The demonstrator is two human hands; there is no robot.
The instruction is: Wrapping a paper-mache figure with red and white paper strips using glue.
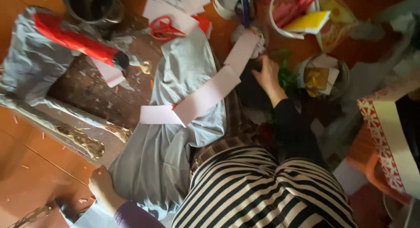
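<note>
My right hand [266,73], in a dark sleeve, reaches forward into a dark heap beside some green leaves [287,78]; its fingertips are hidden there. A long pink paper strip [205,97] with a jagged edge lies across my grey trouser leg [183,75], and its upper end passes just left of that hand. My left hand [102,184] rests low on the left, fingers curled against the orange floor at the edge of the grey fabric. Whether either hand holds anything does not show. My striped top [258,193] fills the bottom centre.
Red scissors [164,29] lie on white paper beyond my leg. A red-wrapped tube [76,39] rests on grey cloth over a paint-spattered wooden board [94,94]. A white bowl [273,18] of coloured paper, a glass bowl [343,77] and a red-patterned box [385,140] stand to the right.
</note>
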